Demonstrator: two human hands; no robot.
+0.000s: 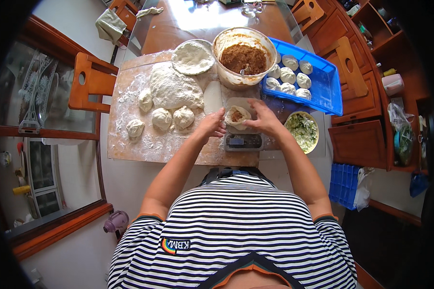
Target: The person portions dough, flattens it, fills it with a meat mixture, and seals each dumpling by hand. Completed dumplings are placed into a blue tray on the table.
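A dough wrapper with brown filling (pixel 236 116) rests on a kitchen scale (pixel 243 141), its top unsealed and the filling showing. To its left is my left hand (pixel 213 124), fingers apart and holding nothing. My right hand (pixel 261 117) is at the wrapper's right side, fingers spread, thumb at or very near the dough's edge; whether it touches cannot be told. Beyond stands a white tub (pixel 220 74) of brown filling with a utensil in it. A rolling pin (pixel 212 97) lies left of the scale, beside a large dough mass (pixel 173 86) and several dough balls (pixel 183 117).
A floured wooden board (pixel 152 153) lies on the table. At the back is a bowl of flour (pixel 192 57). A blue tray (pixel 327 86) with several filled buns stands at the right, near a bowl of chopped greens (pixel 301 132). Wooden chairs (pixel 90 81) flank the table.
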